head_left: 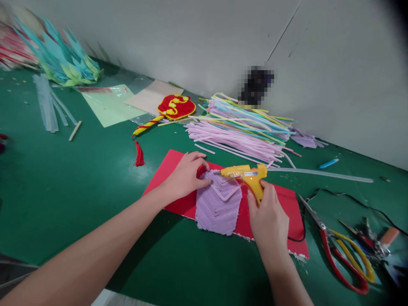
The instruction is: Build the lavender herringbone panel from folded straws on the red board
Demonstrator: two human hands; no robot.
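Observation:
My right hand (269,216) grips the handle of a yellow hot glue gun (245,173), whose nozzle points left over a purple piece (218,204) made of stacked chevron-shaped pipe cleaners. That piece lies on a red card (287,204). My left hand (186,176) rests on the purple piece's upper left edge, its fingers curled and pressing the top strips close to the nozzle. A long clear glue stick (321,174) juts out of the back of the gun to the right.
A pile of pink, blue and yellow pipe cleaners (242,127) lies behind the card. A red and yellow fan ornament (174,108) with a tassel sits to the left. Red-handled scissors (338,250) and other tools lie at the right, on the green mat (63,182).

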